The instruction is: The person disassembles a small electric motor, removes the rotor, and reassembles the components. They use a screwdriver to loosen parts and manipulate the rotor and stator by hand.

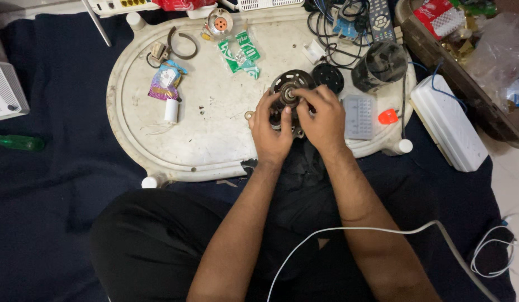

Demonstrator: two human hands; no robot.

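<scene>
You are working under soft, even indoor light that falls from above, so shadows stay short and faint. The white oval tray (159,140) in the upper middle of the frame is the brightest surface, yet it keeps its detail and shows no harsh glare. Your left hand (270,131) and right hand (325,120) cast only a small dim shadow just below them. The dark cloth (52,196) at the left and bottom swallows light and looks nearly flat. Focus is fairly sharp at the centre; the corners go softer, and the white cable (382,230) at the lower right is slightly blurred.
</scene>
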